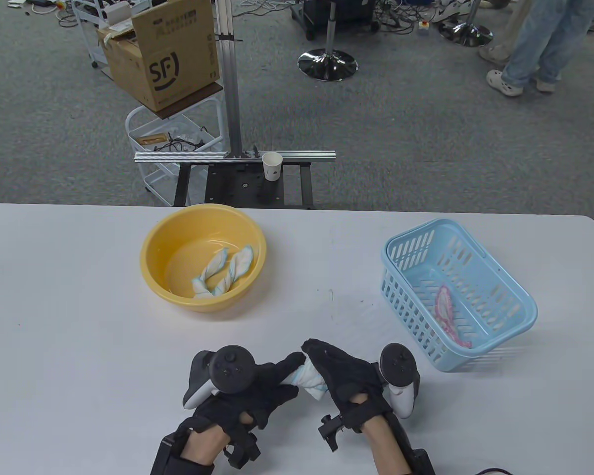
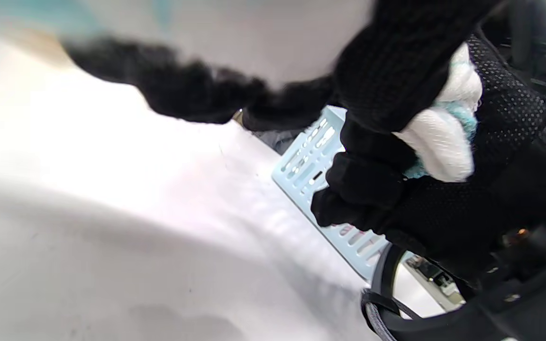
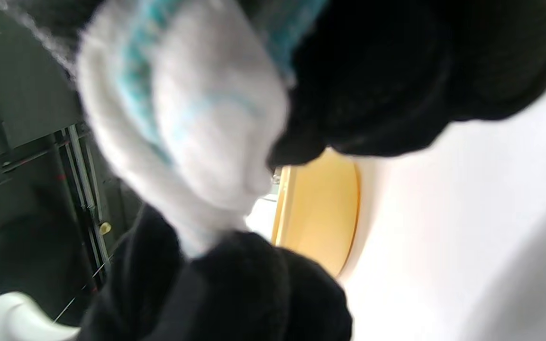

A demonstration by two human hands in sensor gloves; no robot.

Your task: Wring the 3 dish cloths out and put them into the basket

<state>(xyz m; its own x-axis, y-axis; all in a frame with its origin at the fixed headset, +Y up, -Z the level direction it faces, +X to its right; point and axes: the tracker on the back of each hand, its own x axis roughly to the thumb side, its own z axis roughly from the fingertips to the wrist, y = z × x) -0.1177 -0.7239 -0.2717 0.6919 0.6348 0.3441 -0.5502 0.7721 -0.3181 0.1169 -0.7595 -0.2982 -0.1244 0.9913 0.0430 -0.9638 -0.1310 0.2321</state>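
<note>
A twisted white-and-blue cloth is lying in the yellow basin toward the table's far left. At the near edge, the left hand and right hand are gripping opposite ends of a second cloth, its long axis running left-right between them. The blue basket, holding a pink cloth, is sitting nearer the right hand.

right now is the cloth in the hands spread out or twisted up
Twisted up. The white and teal dish cloth is bunched into a tight roll, gripped at one end by the left hand and at the other by the right hand.
</note>
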